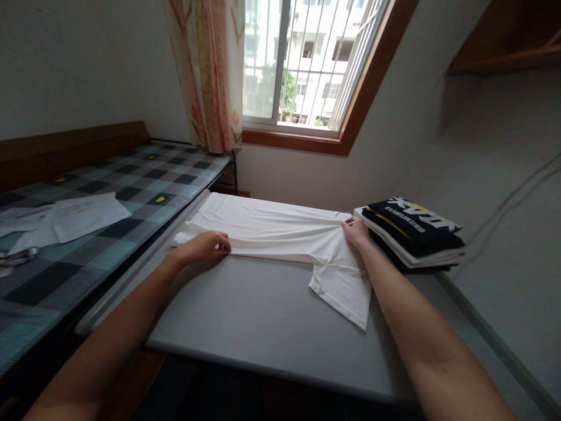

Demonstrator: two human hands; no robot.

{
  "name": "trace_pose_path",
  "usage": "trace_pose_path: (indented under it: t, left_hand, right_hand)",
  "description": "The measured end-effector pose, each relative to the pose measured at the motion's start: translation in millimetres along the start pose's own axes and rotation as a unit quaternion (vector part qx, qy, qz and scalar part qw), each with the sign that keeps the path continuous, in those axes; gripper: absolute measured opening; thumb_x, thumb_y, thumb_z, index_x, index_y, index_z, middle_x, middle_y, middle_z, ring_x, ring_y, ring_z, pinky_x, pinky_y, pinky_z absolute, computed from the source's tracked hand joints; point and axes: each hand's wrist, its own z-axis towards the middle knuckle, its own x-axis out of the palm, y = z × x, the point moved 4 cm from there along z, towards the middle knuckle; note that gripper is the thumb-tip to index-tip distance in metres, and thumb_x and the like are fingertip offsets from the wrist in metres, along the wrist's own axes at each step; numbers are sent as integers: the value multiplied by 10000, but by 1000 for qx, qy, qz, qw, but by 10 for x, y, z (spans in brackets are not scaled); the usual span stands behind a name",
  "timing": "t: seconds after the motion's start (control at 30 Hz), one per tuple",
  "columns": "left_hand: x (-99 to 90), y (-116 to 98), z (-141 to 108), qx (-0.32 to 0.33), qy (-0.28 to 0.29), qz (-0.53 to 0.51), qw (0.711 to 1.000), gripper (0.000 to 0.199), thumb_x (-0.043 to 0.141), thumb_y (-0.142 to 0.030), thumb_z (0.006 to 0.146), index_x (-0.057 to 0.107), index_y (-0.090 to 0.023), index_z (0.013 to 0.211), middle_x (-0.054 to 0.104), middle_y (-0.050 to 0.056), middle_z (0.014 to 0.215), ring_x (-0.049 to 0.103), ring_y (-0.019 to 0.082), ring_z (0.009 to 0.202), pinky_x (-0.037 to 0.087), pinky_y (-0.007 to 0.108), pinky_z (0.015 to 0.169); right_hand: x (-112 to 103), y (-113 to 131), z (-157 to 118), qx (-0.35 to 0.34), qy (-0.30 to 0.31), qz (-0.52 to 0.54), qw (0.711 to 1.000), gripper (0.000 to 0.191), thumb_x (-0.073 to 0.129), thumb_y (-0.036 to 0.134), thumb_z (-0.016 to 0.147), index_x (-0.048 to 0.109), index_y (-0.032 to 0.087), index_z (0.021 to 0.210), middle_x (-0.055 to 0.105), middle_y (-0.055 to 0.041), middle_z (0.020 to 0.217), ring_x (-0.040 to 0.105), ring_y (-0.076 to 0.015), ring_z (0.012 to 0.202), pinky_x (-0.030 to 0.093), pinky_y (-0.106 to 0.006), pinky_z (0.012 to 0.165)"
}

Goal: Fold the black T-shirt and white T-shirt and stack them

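Shirt [272, 231], white, one: spread lengthwise across the grey table [245, 310], body drawn into a long, narrow band, short sleeve angled towards the near edge.

Left hand [204, 245]: fingertips together, apparently pinching the band's near edge, towards the hem end. Right hand [357, 230]: thumb and fingers closed on cloth at the shoulder end, beyond the sleeve.

Step in hand, as judged: cloth gripped at two spaced points and held in line. Any further move would seem to call for both grips keeping level, with light tension, since such limp fabric could crease or slip askew.

Materials: shirt, thin smooth knit, long shallow ripples, sleeve flat with a crisp outer edge. Table top, smooth, matt-looking, straight-sided. Folded garments [416, 234], black and white, squarish stack beside the right hand, topmost printed in white and yellow. Bed [175, 161], checked cover; loose papers [87, 216], flat, overlapping.
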Motion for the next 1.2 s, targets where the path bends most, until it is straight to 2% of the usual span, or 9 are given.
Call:
trace_pose_path:
  t: [0.17, 0.27, 0.43, 0.6, 0.67, 0.77, 0.9, 1.03, 1.2]
  left_hand:
    - [12, 11, -6, -17, 16, -46, 999, 239, 558, -363, 813, 743, -218, 770, 690, 38, 812, 613, 172, 736, 468, 262, 717]
    - [31, 44, 9, -36, 7, -76, 996, 271, 570, -408, 804, 728, -193, 760, 683, 36, 753, 610, 170, 700, 465, 258, 673]
    - [-11, 191, 47, -90, -84, -27, 992, 357, 501, -458, 851, 715, -172, 848, 667, 50, 786, 611, 178, 690, 466, 277, 667]
    - [-31, 263, 55, -99, -133, 87, 982, 440, 547, -467, 826, 691, -174, 1121, 653, 105, 1088, 607, 253, 1027, 449, 351, 925]
    - [-23, 297, 49, -125, -140, 115, 975, 544, 579, -506, 813, 628, -197, 1258, 615, 116, 1239, 550, 287, 1165, 402, 395, 1006]
    - [-24, 383, 39, -185, -135, 132, 964, 503, 522, -560, 867, 645, -240, 1236, 596, 106, 1315, 534, 297, 1197, 385, 423, 1016]
    - [-113, 563, -5, -271, -173, 151, 935, 428, 374, -458, 966, 670, -243, 1189, 626, 105, 1290, 560, 281, 1170, 408, 398, 975]
    - [-167, 761, -64, -336, -207, 168, 903, 404, 408, -380, 941, 666, -209, 1201, 630, 115, 1291, 573, 292, 1153, 428, 383, 947]
    - [-125, 877, -65, -365, -232, 172, 885, 416, 451, -372, 898, 661, -210, 1218, 610, 130, 1323, 556, 330, 1172, 431, 433, 954]
  right_hand:
    - [32, -22, -42, 28, -6, -26, 999, 254, 546, 324, 906, 672, 189, 1081, 705, -154, 1034, 656, -272, 959, 464, -352, 805]
    - [25, 48, -123, 2, -18, -65, 998, 279, 533, 300, 909, 658, 180, 1129, 673, -171, 1096, 629, -282, 1009, 448, -379, 846]
    - [34, 399, -381, -151, -73, -112, 980, 306, 503, 241, 901, 665, 165, 1148, 609, -171, 1178, 546, -307, 1121, 399, -434, 942]
    - [220, 992, -751, -338, 36, -20, 940, 262, 512, 254, 924, 707, 178, 1082, 646, -115, 1153, 591, -234, 1087, 423, -361, 975]
    - [293, 1203, -920, -389, 69, 6, 919, 283, 519, 289, 940, 698, 186, 1134, 642, -110, 1213, 598, -217, 1104, 427, -342, 990]
    - [394, 1395, -1153, -428, 109, 1, 897, 405, 515, 396, 956, 624, 199, 1292, 570, -129, 1366, 569, -233, 1194, 417, -362, 1028]
    - [460, 1404, -1365, -438, 148, -52, 885, 486, 461, 447, 974, 543, 213, 1392, 465, -150, 1481, 417, -273, 1369, 341, -439, 1105]
    - [380, 1239, -1504, -424, 136, -68, 893, 602, 462, 505, 960, 434, 205, 1481, 330, -166, 1567, 268, -317, 1455, 275, -479, 1145]
    - [311, 1000, -1700, -410, 157, -95, 893, 657, 400, 565, 967, 363, 220, 1524, 215, -163, 1614, 176, -350, 1483, 232, -511, 1160]
